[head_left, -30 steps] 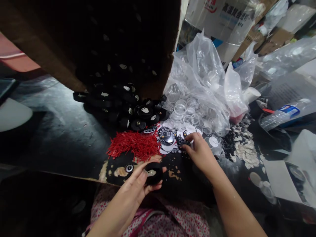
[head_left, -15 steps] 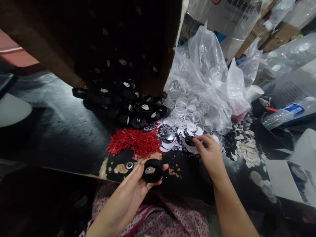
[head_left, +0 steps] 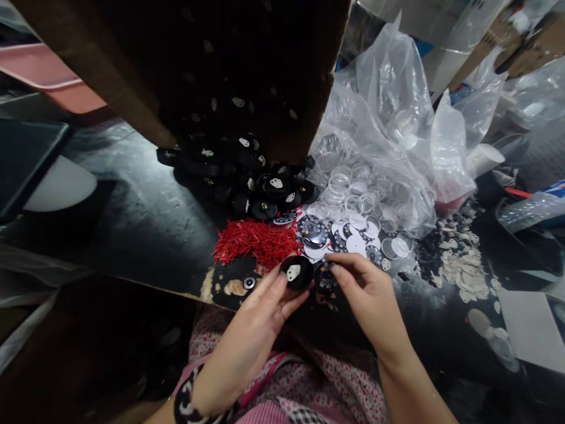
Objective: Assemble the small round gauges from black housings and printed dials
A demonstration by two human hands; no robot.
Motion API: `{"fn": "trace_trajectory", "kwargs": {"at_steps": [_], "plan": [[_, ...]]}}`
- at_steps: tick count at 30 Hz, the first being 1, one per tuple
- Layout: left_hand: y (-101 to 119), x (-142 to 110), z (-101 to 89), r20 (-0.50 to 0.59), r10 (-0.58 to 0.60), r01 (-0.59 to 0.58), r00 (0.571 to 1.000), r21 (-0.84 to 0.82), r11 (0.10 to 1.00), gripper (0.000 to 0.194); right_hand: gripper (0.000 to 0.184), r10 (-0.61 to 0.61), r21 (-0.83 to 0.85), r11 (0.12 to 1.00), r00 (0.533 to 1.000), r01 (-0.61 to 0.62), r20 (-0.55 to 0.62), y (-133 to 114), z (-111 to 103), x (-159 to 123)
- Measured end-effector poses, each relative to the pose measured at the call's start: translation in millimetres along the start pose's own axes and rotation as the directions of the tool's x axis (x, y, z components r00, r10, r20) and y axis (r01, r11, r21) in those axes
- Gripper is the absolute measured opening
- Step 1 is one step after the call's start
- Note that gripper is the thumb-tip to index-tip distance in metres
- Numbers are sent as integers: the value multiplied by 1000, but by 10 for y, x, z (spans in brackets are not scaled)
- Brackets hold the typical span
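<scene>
My left hand is closed around a round black case with a small pale plate on its face. Right beside it, my right hand pinches a black printed dial disc between thumb and fingers. Beyond the hands lies a heap of dial discs, some black and printed, some white side up. To its left is a pile of thin red pointers. Several more black cases are heaped behind.
A large cardboard box lies open at the back. Clear plastic rings spill from a plastic bag. Small pale plates are piled at right, near a white box. A small round part sits near the table's front edge.
My right hand has drawn the dial disc off the heap, back and left, close to the black case. My left hand has lifted the case slightly toward it. The view has shifted left.
</scene>
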State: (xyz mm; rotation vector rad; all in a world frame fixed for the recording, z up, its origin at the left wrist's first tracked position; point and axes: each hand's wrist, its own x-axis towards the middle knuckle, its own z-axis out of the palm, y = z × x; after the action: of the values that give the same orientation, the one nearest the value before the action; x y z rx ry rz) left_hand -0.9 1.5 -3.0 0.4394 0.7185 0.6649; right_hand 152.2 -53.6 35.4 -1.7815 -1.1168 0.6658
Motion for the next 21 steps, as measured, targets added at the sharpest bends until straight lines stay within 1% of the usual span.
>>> {"fn": "trace_trajectory", "kwargs": {"at_steps": [3,5,8,10,12,16,18,21], "plan": [[-54,-41,14,15,-17,16,1000,61,998,27,16,-101,-61,993,994,103,37,-75,101,-18],[-89,-47,-2,20,-17,15,1000,125,992,30,12,-113,-106,988,993,115,29,-96,148,-24],[-108,-21,-64,69,-14,-3,997,241,970,35,5,-70,-143,987,995,79,63,-94,144,-24],[-97,3,-109,108,-22,-11,994,303,953,37,5,-57,-151,986,993,73,108,-89,109,-18],[-78,20,-137,124,-38,-7,992,342,940,38,4,-26,-144,989,991,44,128,-85,75,-5],[-54,30,-139,136,-53,1,989,359,933,39,7,70,-161,986,990,-50,124,-60,57,15],[-62,23,-134,141,-50,-2,989,349,937,39,10,95,-154,985,987,-75,131,-36,67,-11],[-97,-17,-154,114,-41,-5,993,381,925,35,14,120,-99,990,970,-100,212,-3,76,-126]]}}
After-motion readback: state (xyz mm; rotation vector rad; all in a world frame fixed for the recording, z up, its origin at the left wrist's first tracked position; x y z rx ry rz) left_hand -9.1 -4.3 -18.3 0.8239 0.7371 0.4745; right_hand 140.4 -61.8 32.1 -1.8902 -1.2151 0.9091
